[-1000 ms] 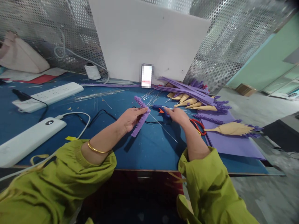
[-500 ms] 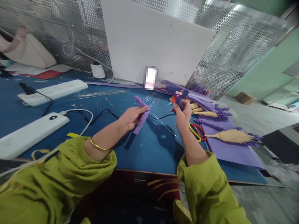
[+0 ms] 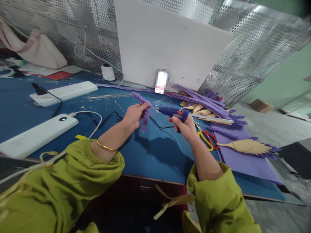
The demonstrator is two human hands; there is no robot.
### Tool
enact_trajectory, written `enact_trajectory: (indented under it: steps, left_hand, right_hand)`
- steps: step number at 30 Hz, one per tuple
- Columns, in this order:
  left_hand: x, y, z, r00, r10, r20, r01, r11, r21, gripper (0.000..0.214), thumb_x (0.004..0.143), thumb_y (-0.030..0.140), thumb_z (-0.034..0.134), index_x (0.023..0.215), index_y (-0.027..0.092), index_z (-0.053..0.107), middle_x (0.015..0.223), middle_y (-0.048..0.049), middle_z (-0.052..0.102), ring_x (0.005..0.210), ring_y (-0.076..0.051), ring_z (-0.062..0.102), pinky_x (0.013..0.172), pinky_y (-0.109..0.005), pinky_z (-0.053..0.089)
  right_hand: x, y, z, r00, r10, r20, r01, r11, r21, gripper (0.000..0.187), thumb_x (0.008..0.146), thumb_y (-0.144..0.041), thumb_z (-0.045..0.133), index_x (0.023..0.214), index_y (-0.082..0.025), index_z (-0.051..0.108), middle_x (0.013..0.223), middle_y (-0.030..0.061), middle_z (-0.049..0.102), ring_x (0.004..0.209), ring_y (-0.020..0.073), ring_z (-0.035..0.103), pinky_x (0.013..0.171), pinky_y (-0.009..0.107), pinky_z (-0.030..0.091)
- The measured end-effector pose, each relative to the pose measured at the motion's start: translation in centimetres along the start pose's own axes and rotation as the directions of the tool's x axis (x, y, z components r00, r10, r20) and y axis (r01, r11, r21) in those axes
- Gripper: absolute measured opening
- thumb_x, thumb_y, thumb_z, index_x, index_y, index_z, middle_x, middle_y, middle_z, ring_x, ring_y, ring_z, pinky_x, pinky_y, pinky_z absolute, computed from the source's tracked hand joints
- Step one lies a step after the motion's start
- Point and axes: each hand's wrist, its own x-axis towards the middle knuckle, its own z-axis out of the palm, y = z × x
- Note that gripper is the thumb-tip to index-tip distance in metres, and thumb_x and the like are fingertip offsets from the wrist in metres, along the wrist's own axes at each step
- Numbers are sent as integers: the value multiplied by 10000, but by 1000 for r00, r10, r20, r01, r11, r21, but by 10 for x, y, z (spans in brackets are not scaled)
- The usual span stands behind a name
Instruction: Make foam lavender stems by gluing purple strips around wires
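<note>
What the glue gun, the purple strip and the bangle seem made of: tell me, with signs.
Glue gun: probably smooth, hard plastic, by its even blue, moulded-looking body. Purple strip: perhaps matte paper or thin foam; it looks ridged, without shine. Bangle: likely polished gold-coloured metal, by its bright gleam; solid or plated, I cannot tell.

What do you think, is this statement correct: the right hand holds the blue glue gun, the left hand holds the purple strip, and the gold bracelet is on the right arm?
Not quite: the arm is wrong. The head view shows the gold bracelet on the left arm. The right hand does hold the blue glue gun, and the left hand the purple strip.
</note>
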Motion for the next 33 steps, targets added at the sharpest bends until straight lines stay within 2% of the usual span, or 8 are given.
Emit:
enact_trajectory:
  steps: [3,7,15,27,33]
  left_hand:
    - [0,1,0,1000,22,7,-22,1000,-3,178,665,273,796,707,145,680,636,5,618,531,-81,488,525,-223,357]
    - [-3,-1,2,999,29,22,-30,1000,10,180,652,279,802,697,152,682,632,2,620,527,-85,487,526,-230,351]
    - [-4,-2,2,999,31,37,-32,999,15,198,647,291,799,729,145,693,667,-9,627,547,-87,487,518,-221,328]
    - [-9,0,5,998,44,50,-46,998,31,162,670,293,789,702,164,697,668,-21,637,553,-102,499,523,-236,336]
    - [-11,2,6,998,35,47,-35,999,2,135,689,249,768,720,136,701,676,-22,650,562,-93,504,535,-224,351]
  right_hand:
    - [-2,10,11,1000,2,24,0,994,-111,420,784,-610,590,835,-193,606,611,11,586,497,138,506,512,277,403]
    - [-6,16,21,996,-81,-22,74,971,-228,382,818,-593,565,888,-218,565,711,28,624,590,164,556,563,279,424]
    - [-6,12,21,977,-182,-112,139,941,-309,352,845,-556,530,883,-212,595,793,49,647,769,215,609,701,310,461]
    - [-6,7,19,981,-173,-92,126,917,-379,368,871,-549,500,886,-202,622,795,69,676,748,224,633,704,319,465]
    - [-7,3,19,980,-175,-89,117,885,-451,358,878,-526,503,905,-197,641,784,75,680,734,230,633,677,315,441]
